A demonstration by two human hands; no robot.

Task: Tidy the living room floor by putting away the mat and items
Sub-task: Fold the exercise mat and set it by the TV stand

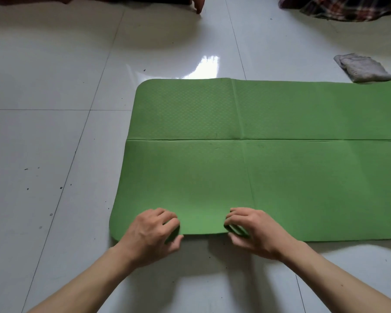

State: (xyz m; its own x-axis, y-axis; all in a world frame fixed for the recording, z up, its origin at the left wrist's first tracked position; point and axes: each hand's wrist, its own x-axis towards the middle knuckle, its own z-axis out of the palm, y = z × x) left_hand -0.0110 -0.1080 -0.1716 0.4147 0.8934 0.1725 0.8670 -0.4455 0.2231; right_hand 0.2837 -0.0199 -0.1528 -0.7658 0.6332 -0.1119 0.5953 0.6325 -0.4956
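Note:
A green foam mat (269,159) lies flat on the white tiled floor, with a crease running left to right across its middle and another from far to near. It runs out of view at the right. My left hand (154,231) pinches the mat's near edge, fingers curled on top and thumb under. My right hand (251,229) grips the same near edge a little to the right, and the edge is lifted slightly at both hands. A grey folded cloth (363,68) lies on the floor just beyond the mat's far right edge.
Glossy white floor tiles (54,132) spread to the left and beyond the mat. A plaid fabric (343,7) lies at the top right. Dark furniture with a reddish leg (198,4) stands at the top middle.

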